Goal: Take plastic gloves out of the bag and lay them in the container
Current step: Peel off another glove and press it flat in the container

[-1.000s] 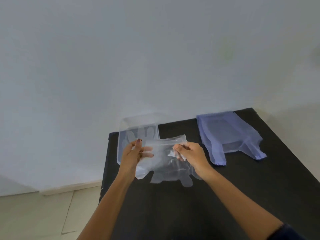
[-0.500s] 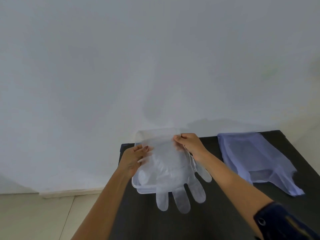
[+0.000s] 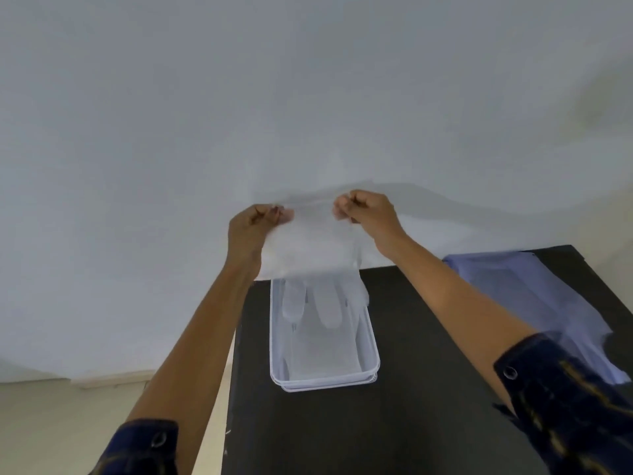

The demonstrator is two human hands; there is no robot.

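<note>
Up high, pinching the cuff edge of a clear plastic glove: fingers of the left hand closed on one corner, fingers of the right hand closed on the other, cuff stretched flat between them. Hanging straight down from that grip, glove's own finger tubes dangling into the far end of the clear container — tips apparently touching or just above what lies inside, hard to tell through so much transparent film.

Looks like mid-task, on the lowering step. Already in the container: at least one flat translucent layer, likely gloves laid before, though count not readable. Held glove not yet released, not yet lying flat. Left to do, by judgement: lower the cuff toward the near end, let go, then back to the bag — pale blue, slumped flat to the right, well apart from the container. Whether any gloves remain inside it cannot be told.

Below it all, a black matte worktop, container near its left edge. Behind, a plain white wall filling most of the view; lower left, pale floor and a skirting strip. Dark denim cuffs with snap buttons at both wrists.
</note>
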